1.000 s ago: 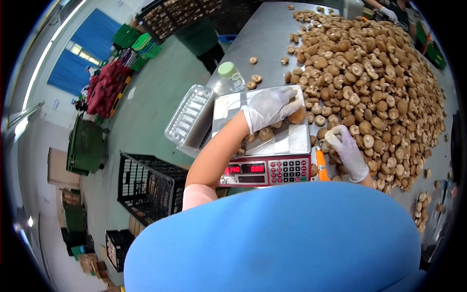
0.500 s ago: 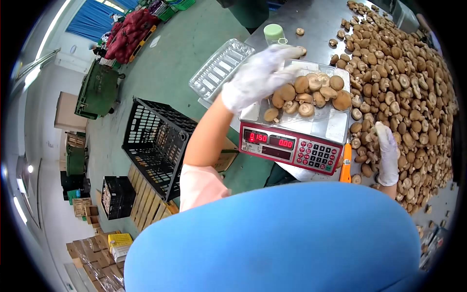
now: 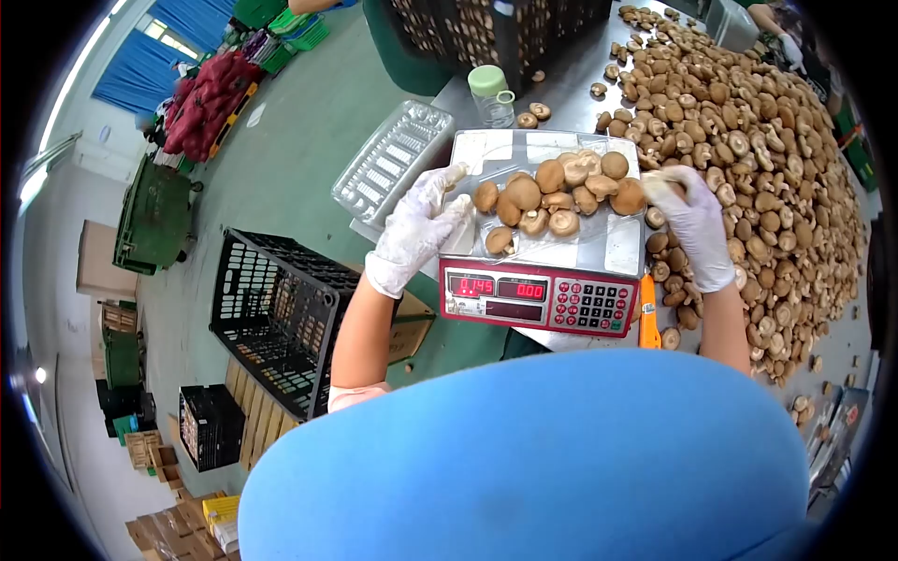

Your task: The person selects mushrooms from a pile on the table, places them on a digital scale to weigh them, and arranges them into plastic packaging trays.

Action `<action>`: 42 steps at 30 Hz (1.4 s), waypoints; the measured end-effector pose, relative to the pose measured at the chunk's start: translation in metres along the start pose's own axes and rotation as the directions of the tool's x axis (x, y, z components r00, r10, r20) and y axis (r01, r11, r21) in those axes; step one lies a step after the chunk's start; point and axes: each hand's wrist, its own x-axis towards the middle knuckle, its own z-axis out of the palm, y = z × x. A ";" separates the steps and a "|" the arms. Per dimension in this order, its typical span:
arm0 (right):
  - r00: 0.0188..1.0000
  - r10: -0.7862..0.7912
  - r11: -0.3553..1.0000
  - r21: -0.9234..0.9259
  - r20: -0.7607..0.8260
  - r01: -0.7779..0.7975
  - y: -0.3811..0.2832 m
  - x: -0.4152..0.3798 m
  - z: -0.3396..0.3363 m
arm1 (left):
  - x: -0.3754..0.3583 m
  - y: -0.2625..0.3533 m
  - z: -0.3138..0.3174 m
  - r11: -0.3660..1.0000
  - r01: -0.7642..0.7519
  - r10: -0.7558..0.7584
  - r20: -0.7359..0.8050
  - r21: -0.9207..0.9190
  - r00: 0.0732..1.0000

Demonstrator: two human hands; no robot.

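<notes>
On the red digital scale (image 3: 538,301) rests a clear plastic tray (image 3: 528,248) with several brown mushrooms (image 3: 561,192) in it; the red display reads 0.145. My left hand (image 3: 413,234), in a white glove, is at the tray's left edge, thumb and fingers apart. At the right edge, close to a large mushroom, my gloved right hand (image 3: 694,224) has its fingers bent inward; whatever may be between them is hidden. A big heap of loose mushrooms (image 3: 758,168) lies just beyond it.
A stack of clear trays (image 3: 393,159) stands left of the scale. Behind are a green-lidded bottle (image 3: 491,93) and a black crate (image 3: 496,33). An orange-handled tool (image 3: 648,313) lies right of the scale. Black crates (image 3: 281,318) stand on the left; another person's gloved hand (image 3: 793,51) shows far right.
My left hand has pulled back from above the mushrooms to the tray's left edge. My right hand has come from the heap to the right edge. The reading dropped from 0.150 to 0.145.
</notes>
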 end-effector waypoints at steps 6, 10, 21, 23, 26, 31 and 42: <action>0.811 -0.575 0.797 -0.154 0.105 0.584 -0.024 0.007 0.067 | 0.004 -0.005 0.020 0.903 -0.286 0.319 -0.055 0.320 0.946; 0.642 -0.702 0.426 -0.540 0.310 0.726 -0.007 0.010 0.080 | -0.003 -0.009 0.025 0.907 -0.255 0.284 -0.038 0.336 0.958; 0.746 -0.661 0.645 -0.445 0.086 0.622 0.003 -0.003 0.053 | -0.011 -0.009 0.025 0.942 -0.197 0.223 -0.069 0.272 0.972; 0.784 -0.618 0.751 -0.332 -0.050 0.571 0.012 0.001 0.040 | -0.016 -0.010 0.021 0.956 -0.166 0.199 -0.121 0.242 0.972; 0.823 -0.549 0.800 -0.375 -0.145 0.468 0.025 0.005 0.016 | -0.018 -0.016 0.014 0.967 -0.175 0.202 -0.137 0.183 0.970; 0.844 -0.510 0.824 -0.374 -0.165 0.425 0.033 0.002 0.007 | -0.022 -0.008 0.006 0.983 -0.115 0.138 -0.164 0.143 0.977; 0.691 -0.686 0.507 -0.532 0.228 0.679 0.006 -0.003 0.047 | -0.018 -0.013 0.021 0.977 -0.160 0.182 -0.163 0.140 0.970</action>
